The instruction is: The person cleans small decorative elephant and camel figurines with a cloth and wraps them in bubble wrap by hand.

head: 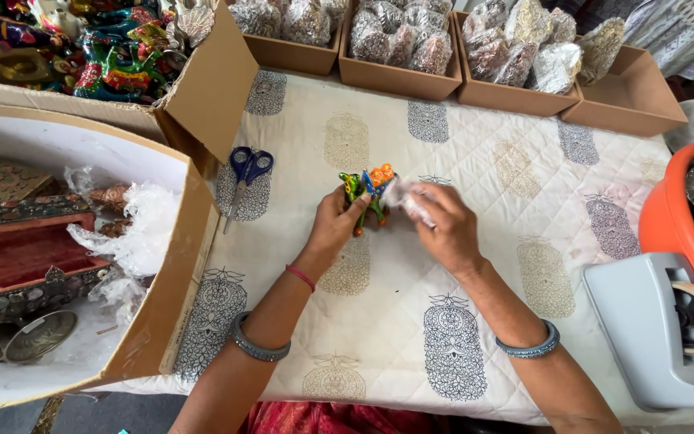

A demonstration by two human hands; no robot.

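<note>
Left hand (332, 227) grips glossy painted animal figurine (367, 190); right hand (446, 229) pinches crinkly clear plastic wrap (406, 198) against it, over quilted cloth (475, 161).

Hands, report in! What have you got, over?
Left hand holds the painted toy animal. Right hand holds clear wrap against it. Scissors lie apart, nothing in the way.

left hand (332, 227) curled, right hand (446, 231) pinching, forearms converging

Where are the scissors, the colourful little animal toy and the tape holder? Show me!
scissors (247, 166), head view, on the blue handles.
colourful animal figurine (377, 177), head view, on its orange top, above the left hand (332, 227).
grey tape dispenser (640, 321), head view, on its flat grey side.
</note>
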